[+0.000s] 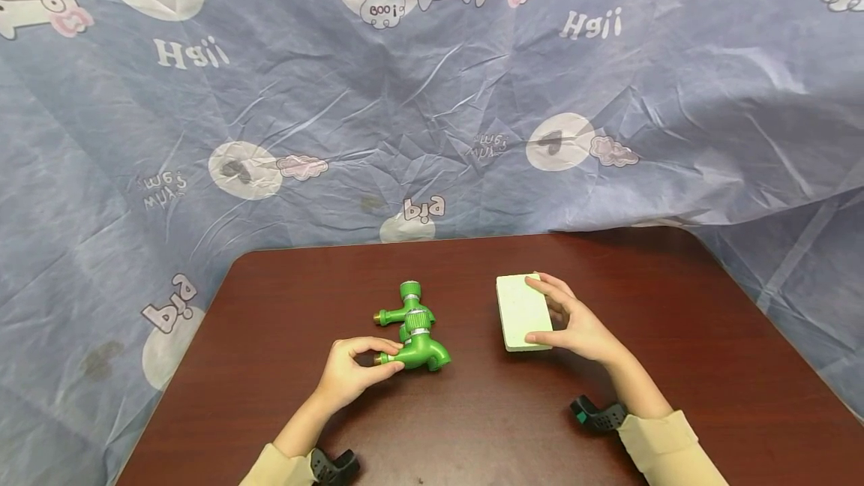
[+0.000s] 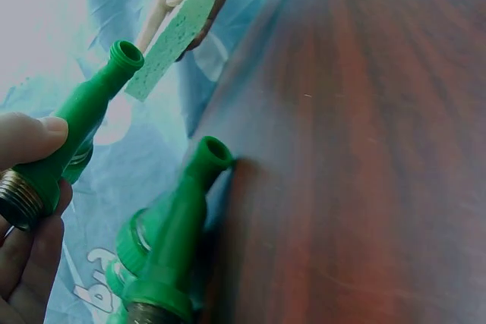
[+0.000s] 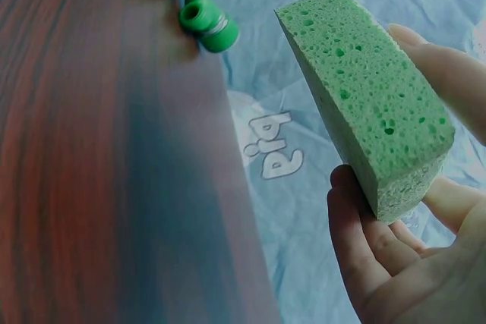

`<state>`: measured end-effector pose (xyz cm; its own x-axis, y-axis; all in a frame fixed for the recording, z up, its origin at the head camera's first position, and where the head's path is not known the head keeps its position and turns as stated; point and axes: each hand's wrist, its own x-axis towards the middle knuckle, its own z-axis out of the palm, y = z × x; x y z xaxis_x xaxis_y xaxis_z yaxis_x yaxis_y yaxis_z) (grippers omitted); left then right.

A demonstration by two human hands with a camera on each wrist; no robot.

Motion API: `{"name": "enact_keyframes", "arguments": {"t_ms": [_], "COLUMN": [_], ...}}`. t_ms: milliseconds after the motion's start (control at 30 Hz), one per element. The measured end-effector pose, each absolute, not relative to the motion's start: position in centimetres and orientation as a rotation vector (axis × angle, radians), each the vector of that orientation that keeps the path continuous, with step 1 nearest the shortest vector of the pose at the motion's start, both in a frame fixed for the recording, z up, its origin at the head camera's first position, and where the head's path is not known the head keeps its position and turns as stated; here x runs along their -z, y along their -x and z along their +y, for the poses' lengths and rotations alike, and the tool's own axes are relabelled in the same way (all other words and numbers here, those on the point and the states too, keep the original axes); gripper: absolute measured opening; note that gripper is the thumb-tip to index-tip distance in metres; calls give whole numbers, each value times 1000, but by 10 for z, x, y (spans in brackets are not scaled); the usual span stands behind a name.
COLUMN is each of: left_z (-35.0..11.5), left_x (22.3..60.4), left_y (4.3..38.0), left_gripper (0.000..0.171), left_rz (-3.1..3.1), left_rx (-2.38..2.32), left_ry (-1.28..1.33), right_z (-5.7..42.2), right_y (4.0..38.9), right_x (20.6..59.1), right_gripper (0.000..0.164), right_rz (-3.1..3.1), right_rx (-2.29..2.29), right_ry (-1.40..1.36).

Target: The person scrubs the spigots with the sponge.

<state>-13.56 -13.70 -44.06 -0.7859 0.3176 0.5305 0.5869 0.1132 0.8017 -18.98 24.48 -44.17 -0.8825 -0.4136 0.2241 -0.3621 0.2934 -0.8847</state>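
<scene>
Thumb and fingers of my left hand [image 1: 343,373] pinch a green faucet [image 1: 424,351] near its brass threaded end, with the ribbed knob upward and the spout toward the right. In the left wrist view this faucet [image 2: 82,111] appears raised off the tabletop. Just behind it a second green faucet [image 1: 410,304] stands on the table, partly hidden by the first. To the right, my right hand [image 1: 583,330] grips a pale green block-shaped sponge [image 1: 523,312] by its right side. Pores cover the sponge [image 3: 372,85] in the right wrist view, where it looks lifted above the table.
A dark reddish-brown wooden table [image 1: 486,426] lies under both hands. Behind and beside it hangs a wrinkled blue-grey cloth [image 1: 378,111] printed with cartoon figures and lettering. Each wrist wears a black strap [image 1: 601,415].
</scene>
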Motion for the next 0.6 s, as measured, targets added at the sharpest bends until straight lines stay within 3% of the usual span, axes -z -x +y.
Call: {"name": "enact_keyframes", "arguments": {"t_ms": [600], "left_z": [-122], "left_x": [425], "left_y": [145], "left_gripper": [16], "left_rz": [-2156], "left_rx": [1821], "left_ry": [762], "right_z": [218], "right_y": [185], "right_x": [416], "right_gripper": [84], "right_rz": [2307], "right_rx": [1817], "right_ry": [900]}}
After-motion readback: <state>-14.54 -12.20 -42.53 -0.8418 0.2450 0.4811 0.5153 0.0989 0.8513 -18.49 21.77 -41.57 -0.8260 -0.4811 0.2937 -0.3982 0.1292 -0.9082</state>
